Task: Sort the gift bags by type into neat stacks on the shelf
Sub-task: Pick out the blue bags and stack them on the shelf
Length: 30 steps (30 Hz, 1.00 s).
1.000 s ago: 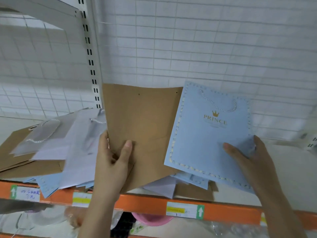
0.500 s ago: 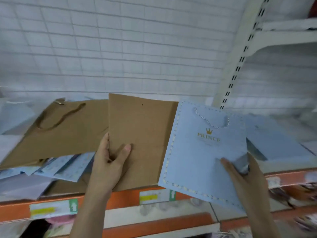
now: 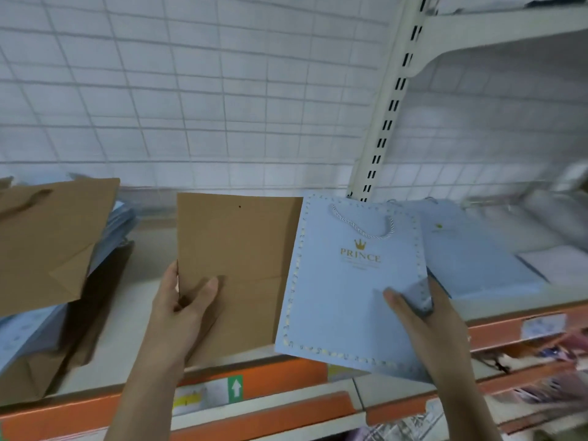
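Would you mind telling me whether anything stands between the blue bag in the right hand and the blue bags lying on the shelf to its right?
Nothing visible does. The right hand holds the blue bag just left of the blue bags.

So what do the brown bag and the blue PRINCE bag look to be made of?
Brown bag: seemingly matte kraft paper, with a sharp fold crease and no sheen. Blue PRINCE bag: apparently smooth coated paper or card, with gold lettering; its handle looks like twisted white cord.
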Each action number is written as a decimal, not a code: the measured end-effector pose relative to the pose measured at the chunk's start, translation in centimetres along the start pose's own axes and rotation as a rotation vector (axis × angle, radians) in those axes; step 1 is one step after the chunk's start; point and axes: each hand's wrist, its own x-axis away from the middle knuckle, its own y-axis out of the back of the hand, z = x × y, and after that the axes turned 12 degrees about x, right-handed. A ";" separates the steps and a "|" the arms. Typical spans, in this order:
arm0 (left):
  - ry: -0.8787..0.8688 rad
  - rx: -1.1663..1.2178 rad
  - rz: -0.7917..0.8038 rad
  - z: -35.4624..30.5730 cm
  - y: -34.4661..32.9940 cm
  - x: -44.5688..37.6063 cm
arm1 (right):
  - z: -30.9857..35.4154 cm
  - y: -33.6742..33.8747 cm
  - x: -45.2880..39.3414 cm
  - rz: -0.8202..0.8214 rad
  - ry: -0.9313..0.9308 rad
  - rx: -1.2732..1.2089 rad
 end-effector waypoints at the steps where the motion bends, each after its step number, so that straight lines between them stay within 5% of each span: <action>1: 0.007 0.019 -0.001 0.1 -0.5 -0.3 | -0.4 0.2 -0.6 -0.002 0.004 0.023; 15: 0.080 0.015 -0.043 2.7 -10.4 -0.2 | -7.2 9.0 -11.8 -0.084 0.006 0.193; 20: 0.141 -0.040 -0.120 3.5 -12.4 1.2 | -11.2 12.5 -18.2 0.027 0.017 0.280; 30: 0.100 -0.556 -0.179 3.3 -13.5 2.8 | -14.4 12.6 -24.0 0.160 0.095 0.339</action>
